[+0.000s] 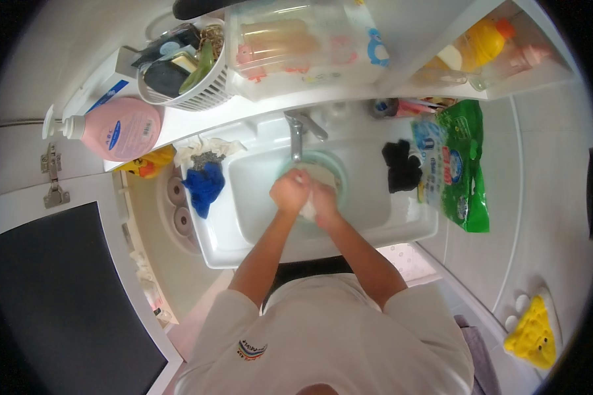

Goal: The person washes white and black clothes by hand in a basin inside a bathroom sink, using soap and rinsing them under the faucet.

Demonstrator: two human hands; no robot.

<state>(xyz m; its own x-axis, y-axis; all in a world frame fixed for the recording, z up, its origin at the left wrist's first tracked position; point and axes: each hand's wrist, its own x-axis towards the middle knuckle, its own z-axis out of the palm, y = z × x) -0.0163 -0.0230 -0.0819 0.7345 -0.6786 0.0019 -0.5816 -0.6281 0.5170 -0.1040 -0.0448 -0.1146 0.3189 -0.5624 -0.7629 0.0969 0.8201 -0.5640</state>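
Observation:
My left hand [290, 191] and my right hand [325, 201] are close together over a pale green basin [344, 185], both gripping a whitish cloth [321, 174]. Part of the cloth spreads behind my fingers, and some hangs between my wrists. The basin stands in a white sink [257, 207], right below a chrome faucet [296, 140]. Whether water is running cannot be made out. My forearms and hands hide the near part of the basin.
Left on the sink rim lie a blue cloth [205, 187] and a cream cloth [222, 148]. Black fabric [402, 165] and a green detergent bag [467, 168] are at the right. A shelf above holds a pink pump bottle [123, 129], a white basket [202, 96] and a clear container [276, 44].

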